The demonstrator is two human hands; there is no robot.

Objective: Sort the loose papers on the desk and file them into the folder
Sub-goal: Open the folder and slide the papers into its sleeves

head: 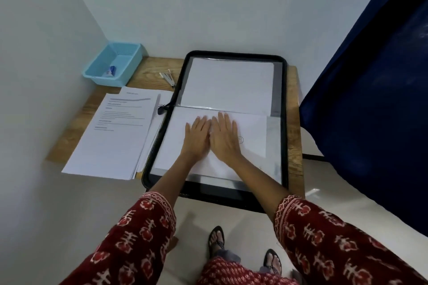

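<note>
While folder (284, 122) lies open, both hands flat on sheet (252, 132).

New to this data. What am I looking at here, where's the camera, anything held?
There is no robot. It is one wide-angle camera worn on a person's head, looking down at their arms. On the wooden desk lies an open black zip folder with white sheets in clear sleeves. The left hand and right hand press flat, side by side, on the near sheet; nothing is gripped. Left of the folder sits a stack of printed papers, behind it a blue basket.
</note>
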